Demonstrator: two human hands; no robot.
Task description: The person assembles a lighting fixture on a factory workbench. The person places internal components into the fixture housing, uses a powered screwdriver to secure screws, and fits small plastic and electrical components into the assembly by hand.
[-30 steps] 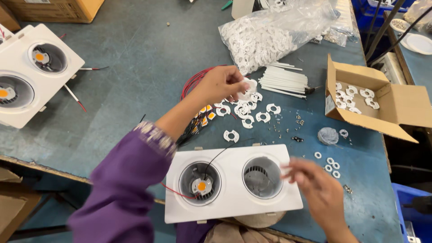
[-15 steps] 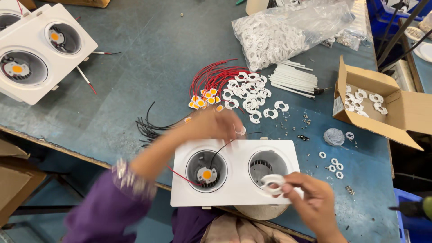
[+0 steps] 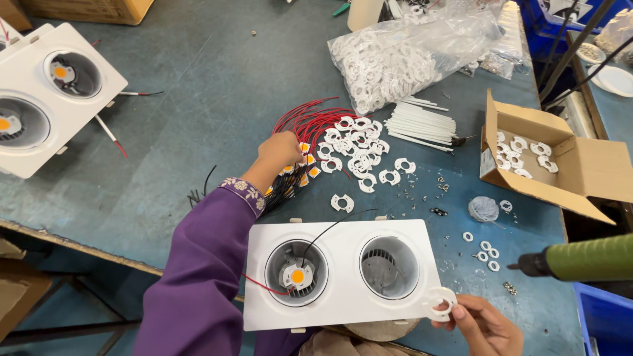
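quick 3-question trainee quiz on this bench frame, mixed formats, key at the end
1. True or false: both round wells of the white twin housing nearest the person hold an orange-centred LED module.
2. What is the right hand pinching? A) a white ring-shaped holder B) a red wire C) a screw
3. Fill in: the left hand reaches into the pile of red-and-black wired LED chips, beside the loose ____ ring holders.

Key
1. False: only the left well holds a module; the right well shows bare fins.
2. A: the white ring holder is in its grip at the housing's lower right corner.
3. white
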